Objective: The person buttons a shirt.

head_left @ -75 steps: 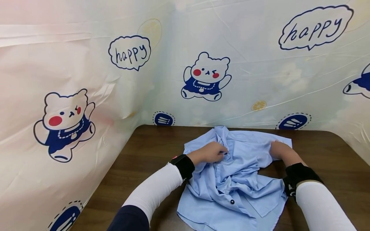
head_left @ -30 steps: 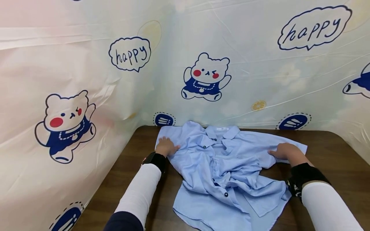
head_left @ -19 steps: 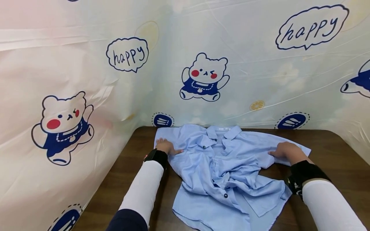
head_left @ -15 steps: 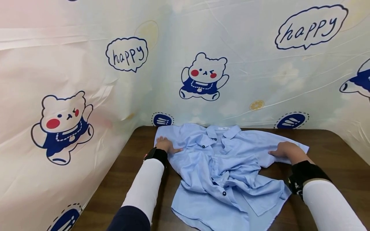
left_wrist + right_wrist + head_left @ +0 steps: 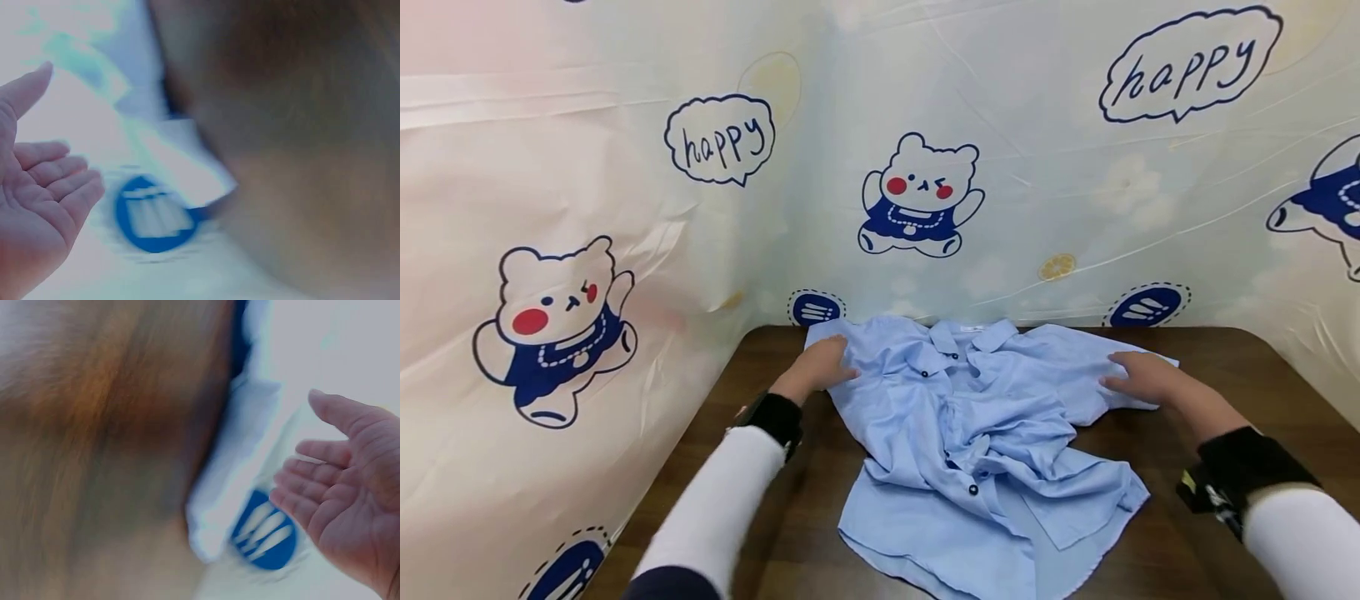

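A light blue short-sleeved button shirt (image 5: pixel 910 417) lies front up on the brown table, its collar at the far edge. The sleeves spread to both sides, and the middle is bunched in creases. My left hand (image 5: pixel 822 363) is over the left sleeve, and my right hand (image 5: pixel 1142 375) is over the right sleeve. Both wrist views show the palms bare with fingers extended: the left hand (image 5: pixel 44 187) and the right hand (image 5: pixel 350 487) hold nothing. In those views the shirt is blurred.
The wooden table (image 5: pixel 805 533) has rounded far corners. Behind it and on the left hangs a pale curtain (image 5: pixel 820 167) printed with bears and "happy" bubbles.
Earlier the left hand pinched the bunched left side; the left sleeve and collar then came to lie spread out. Over the last half second both hands have lifted off the sleeves.
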Demonstrator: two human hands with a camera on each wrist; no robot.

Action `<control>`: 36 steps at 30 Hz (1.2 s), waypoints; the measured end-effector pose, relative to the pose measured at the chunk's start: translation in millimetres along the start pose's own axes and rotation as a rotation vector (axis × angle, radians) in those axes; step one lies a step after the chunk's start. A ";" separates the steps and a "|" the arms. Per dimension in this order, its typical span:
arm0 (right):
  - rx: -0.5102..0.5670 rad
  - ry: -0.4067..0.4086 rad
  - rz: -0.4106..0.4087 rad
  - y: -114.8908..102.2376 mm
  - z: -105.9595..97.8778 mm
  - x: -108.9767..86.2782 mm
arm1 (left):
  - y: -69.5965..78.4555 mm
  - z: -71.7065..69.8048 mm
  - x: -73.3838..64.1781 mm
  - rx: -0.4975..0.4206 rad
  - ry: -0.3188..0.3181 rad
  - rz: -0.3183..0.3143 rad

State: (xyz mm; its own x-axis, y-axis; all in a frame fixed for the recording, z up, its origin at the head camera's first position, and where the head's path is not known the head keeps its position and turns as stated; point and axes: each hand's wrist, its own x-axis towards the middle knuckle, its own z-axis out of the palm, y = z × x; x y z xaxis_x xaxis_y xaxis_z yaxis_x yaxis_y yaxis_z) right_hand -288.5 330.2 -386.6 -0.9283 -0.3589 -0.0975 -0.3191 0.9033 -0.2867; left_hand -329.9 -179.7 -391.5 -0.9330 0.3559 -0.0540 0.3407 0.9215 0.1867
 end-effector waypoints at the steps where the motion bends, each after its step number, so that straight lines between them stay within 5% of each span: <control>1: 0.005 0.044 -0.060 -9.8 -2.5 -6.4 | 7.9 -6.9 -10.3 0.022 0.028 0.070; 4: 0.068 0.129 -0.293 -41.2 -5.6 -28.3 | 36.6 -16.9 -47.6 0.009 0.088 0.332; 7: 0.165 0.114 -0.562 -67.7 1.1 -49.6 | 68.1 -10.8 -85.0 -0.041 0.047 0.612; 9: 0.201 0.044 -0.680 -79.1 10.4 -61.0 | 85.0 0.5 -106.5 -0.028 -0.016 0.732; 11: 0.188 -0.026 -0.714 -86.4 21.8 -69.5 | 96.4 13.9 -124.2 0.040 -0.054 0.795; 15: 0.058 -0.095 -0.649 -92.1 45.0 -84.1 | 103.4 34.0 -151.1 0.188 -0.077 0.747; 21: -0.055 0.011 -0.649 -101.2 77.0 -107.7 | 96.2 44.1 -180.1 0.198 -0.051 0.657; 26: -0.076 0.045 -0.682 -116.9 95.5 -123.2 | 91.0 44.3 -198.9 0.150 -0.011 0.681; 31: -0.054 0.101 -0.804 -132.5 107.4 -130.8 | 88.6 42.4 -207.9 0.093 -0.003 0.709; 36: -0.002 -0.011 -0.867 -151.4 105.9 -136.1 | 85.9 31.3 -205.1 0.023 -0.109 0.779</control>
State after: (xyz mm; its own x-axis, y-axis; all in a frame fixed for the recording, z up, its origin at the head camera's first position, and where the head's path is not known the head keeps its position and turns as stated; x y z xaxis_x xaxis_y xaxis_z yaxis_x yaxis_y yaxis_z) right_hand -93.5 217.4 -430.8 -0.3558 -0.9231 0.1457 -0.9136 0.3108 -0.2623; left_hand -105.7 -168.6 -395.1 -0.4085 0.9127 -0.0119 0.8952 0.4031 0.1902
